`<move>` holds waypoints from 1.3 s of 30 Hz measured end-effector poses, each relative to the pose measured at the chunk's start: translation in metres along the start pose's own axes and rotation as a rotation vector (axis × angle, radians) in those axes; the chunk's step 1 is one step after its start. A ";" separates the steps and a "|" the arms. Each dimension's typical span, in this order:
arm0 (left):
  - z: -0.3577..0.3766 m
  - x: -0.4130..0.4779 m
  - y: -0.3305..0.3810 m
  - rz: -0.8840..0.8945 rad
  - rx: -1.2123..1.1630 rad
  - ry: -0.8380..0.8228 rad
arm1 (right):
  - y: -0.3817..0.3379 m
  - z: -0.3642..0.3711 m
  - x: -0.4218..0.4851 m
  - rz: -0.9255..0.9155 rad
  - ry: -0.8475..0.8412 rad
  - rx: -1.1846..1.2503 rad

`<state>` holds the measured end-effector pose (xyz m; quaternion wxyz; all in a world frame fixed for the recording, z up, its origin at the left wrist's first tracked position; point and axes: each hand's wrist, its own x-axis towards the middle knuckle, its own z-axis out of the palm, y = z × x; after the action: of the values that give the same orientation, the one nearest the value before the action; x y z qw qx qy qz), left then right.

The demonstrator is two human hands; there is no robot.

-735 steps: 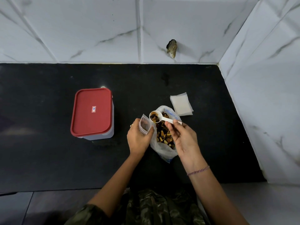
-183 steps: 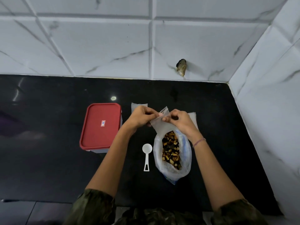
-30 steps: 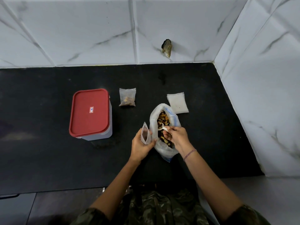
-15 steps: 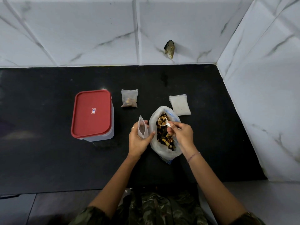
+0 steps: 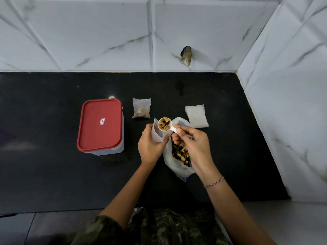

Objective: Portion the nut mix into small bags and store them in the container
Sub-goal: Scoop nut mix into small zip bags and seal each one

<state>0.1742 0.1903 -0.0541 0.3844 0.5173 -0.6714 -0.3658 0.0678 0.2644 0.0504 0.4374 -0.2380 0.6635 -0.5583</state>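
1. Head view: my left hand (image 5: 150,147) pinches a thin, clear small bag (image 5: 156,132) upright, its mouth beside the scoop (image 5: 165,124), ready for tipping.
2. My right hand (image 5: 191,144) grips the white plastic scoop's handle, its bowl heaped, over the crinkly nut mix bag (image 5: 177,165).
3. The red-lidded container (image 5: 100,126) sits closed at the left, with a filled bag (image 5: 142,108) just beside it.

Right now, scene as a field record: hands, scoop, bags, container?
left hand: holds small empty bag upright
right hand: pinches scoop handle
scoop: full of nut mix, at the small bag's top edge
nut mix bag: open, on counter, partly under right hand
filled bag: one, lying beside container, not touching
spare bags: stack beyond nut mix bag
container: red lid on
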 end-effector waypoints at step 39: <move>0.002 0.000 0.018 -0.060 -0.174 0.046 | 0.017 -0.017 0.014 -0.623 0.230 -0.549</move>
<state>0.1645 0.1937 -0.0388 0.4320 0.5099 -0.6124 -0.4222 0.0492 0.2667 0.0300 0.0918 -0.4708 0.7284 -0.4893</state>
